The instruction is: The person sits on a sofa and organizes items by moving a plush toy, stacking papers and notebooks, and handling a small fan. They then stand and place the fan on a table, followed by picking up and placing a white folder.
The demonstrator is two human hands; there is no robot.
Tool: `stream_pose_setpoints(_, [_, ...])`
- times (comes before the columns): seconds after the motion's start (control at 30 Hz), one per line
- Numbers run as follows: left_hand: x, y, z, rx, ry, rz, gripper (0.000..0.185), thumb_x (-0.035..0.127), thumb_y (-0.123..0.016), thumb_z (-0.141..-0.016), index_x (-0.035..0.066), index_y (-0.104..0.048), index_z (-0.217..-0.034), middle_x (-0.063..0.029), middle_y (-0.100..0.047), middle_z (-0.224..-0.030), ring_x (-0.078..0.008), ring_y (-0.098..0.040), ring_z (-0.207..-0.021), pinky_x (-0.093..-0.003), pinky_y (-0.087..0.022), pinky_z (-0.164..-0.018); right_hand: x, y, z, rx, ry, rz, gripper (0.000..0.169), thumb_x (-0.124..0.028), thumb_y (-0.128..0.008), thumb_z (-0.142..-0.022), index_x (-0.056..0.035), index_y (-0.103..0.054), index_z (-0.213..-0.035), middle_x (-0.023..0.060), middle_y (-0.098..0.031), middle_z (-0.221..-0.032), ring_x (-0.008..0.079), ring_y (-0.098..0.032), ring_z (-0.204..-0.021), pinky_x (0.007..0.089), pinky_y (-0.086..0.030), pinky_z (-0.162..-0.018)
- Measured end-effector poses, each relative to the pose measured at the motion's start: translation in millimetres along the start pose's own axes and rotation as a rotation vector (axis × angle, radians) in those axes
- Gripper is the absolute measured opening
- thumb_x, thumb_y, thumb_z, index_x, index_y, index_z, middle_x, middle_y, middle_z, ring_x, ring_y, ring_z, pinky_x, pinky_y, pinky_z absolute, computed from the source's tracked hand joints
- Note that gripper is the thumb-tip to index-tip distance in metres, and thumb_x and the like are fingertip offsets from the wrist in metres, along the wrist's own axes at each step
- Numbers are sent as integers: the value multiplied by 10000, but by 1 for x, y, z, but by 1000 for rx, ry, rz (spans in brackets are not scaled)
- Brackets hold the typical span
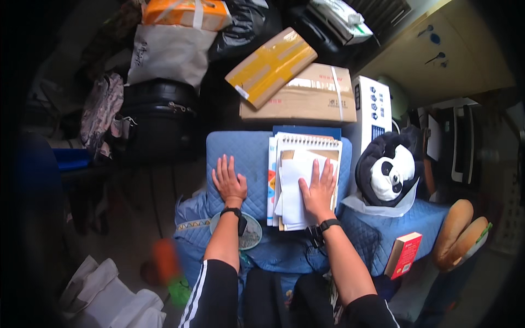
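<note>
My left hand lies flat, palm down, on a blue quilted cover, its fingers spread and holding nothing. To its right my right hand rests palm down on white sheets of paper at the top of a stack. Under those sheets are a spiral-bound notepad and a booklet with a coloured edge. A dark blue folder or book shows at the far end of the stack. Beneath my left wrist is a round dish-like thing, partly covered by the arm.
A panda plush and a red book are at the right, near a bread-shaped plush. Behind stand a cardboard box, a taped parcel, a white box and a black suitcase. A pale bag lies lower left.
</note>
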State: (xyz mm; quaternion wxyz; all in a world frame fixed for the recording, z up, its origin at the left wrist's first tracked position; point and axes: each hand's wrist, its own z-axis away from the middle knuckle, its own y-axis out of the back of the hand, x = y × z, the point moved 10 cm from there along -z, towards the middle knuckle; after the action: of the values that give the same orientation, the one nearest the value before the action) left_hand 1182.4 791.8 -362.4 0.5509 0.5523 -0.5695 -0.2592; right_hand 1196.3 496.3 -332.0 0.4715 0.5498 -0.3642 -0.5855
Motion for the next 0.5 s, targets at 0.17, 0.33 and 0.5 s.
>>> stream_pose_setpoints(0.17, [-1,6,19,-65,-31,-48,684,209,-563,-816,126,-374,-1467,-96,-335,-1554,-290,-275,-1459,-530,-185,-1173,-1,2,-6,41,44,19,789,-506,-530,-947,-139,-195,-1559,235,-84,-1612,424,-82,-1490,556,-51,-1187])
stream_pose_setpoints(0.33, [-6,77,8,-115,14,198,432,173,-616,-821,78,-566,-1240,-132,-493,-1395,-304,-435,-1328,-497,-303,-1095,-2,11,-19,-25,34,116,793,-509,-574,-914,-91,-271,-1516,246,-163,-1586,413,-144,-1475,573,-113,-1174])
stream_pose_setpoints(0.5, [-112,182,118,-107,291,220,314,172,-654,-838,49,-620,-1125,-148,-599,-1234,-352,-578,-1108,-424,-455,-943,-69,114,19,200,173,69,611,-292,-678,-816,-29,-486,-1332,199,-321,-1508,397,-309,-1390,531,-219,-1150])
